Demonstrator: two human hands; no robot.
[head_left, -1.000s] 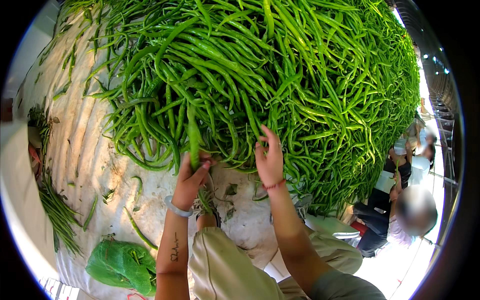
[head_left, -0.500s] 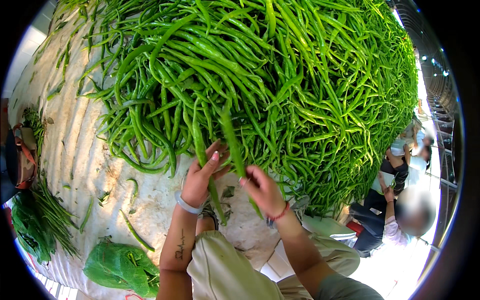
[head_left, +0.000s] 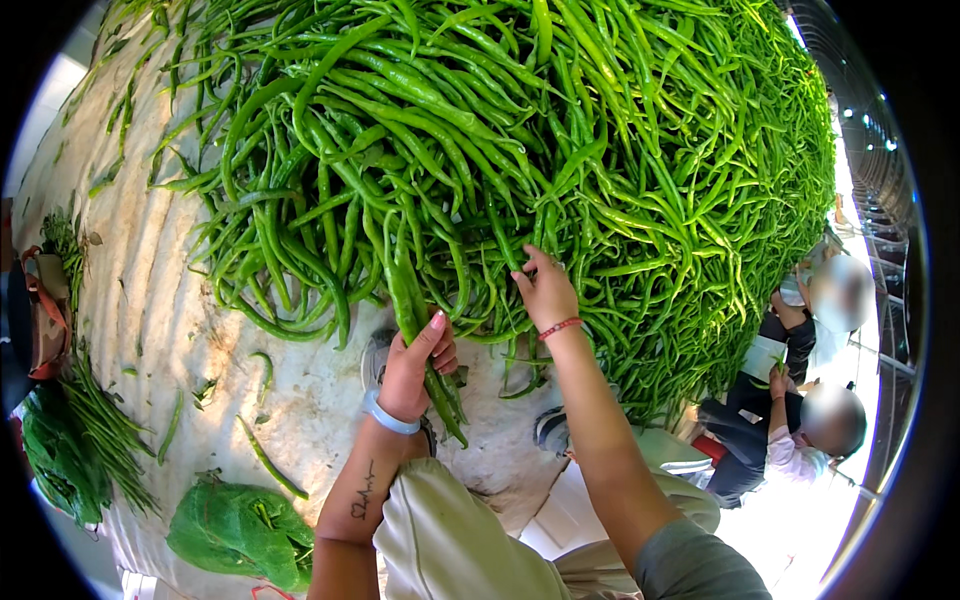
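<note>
A large heap of long green chili peppers (head_left: 420, 110) fills the far side. My left hand (head_left: 421, 368) is closed around a few long green chili peppers (head_left: 407, 292); they stick out above the thumb and hang below the palm. At the near edge of the heap is my right hand (head_left: 552, 297), its thumb and index finger closing on the end of one green chili pepper (head_left: 502, 235) that still lies among the others. The remaining fingers of that hand are partly hidden.
Loose peppers (head_left: 270, 458) lie on the pale ground sheet (head_left: 220, 340). A green mesh bag (head_left: 240, 530) rests near left, with another green bag (head_left: 62, 455) beyond it. Two people sit at the right, one with a hand (head_left: 778, 380) holding something green.
My right hand has let go of the pepper it held and moved away from my left hand, up to the heap's edge. My left hand still holds peppers, slightly lower.
</note>
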